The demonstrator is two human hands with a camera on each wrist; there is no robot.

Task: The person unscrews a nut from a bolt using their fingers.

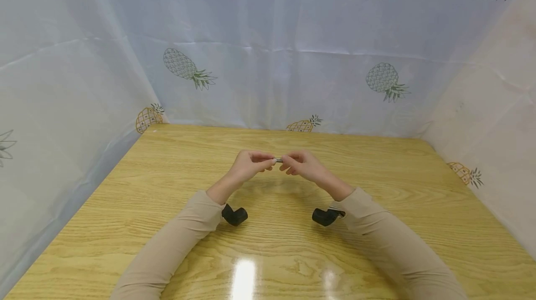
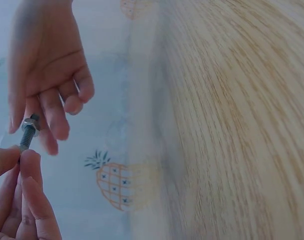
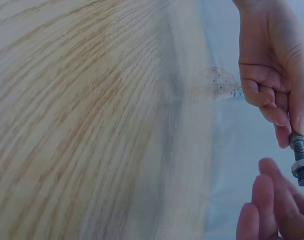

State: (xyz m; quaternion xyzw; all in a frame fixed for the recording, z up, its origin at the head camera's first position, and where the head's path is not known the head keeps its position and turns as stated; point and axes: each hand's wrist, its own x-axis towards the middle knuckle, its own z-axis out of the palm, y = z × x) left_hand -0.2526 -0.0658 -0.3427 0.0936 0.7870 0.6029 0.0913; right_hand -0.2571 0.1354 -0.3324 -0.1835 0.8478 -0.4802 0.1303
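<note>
A metal bolt [image 2: 27,137] is held up above the table, pinched near its head between the thumb and fingers of my left hand [image 1: 248,167]. A hex nut [image 3: 301,167] sits on the bolt's thread, with a bit of the threaded end sticking out beyond it. My right hand [image 1: 305,168] is around the nut end, thumb and index finger on either side. Both wrist views show gaps between those fingers and the nut. In the right wrist view the right thumb is out of the picture.
Beneath both hands lies a wood-grain table [image 1: 276,244]. Pale curtains [image 1: 268,86] printed with pineapples hang behind it and at both sides. Black devices [image 1: 235,216] stick out by both wrists, below the beige sleeves [image 1: 180,235].
</note>
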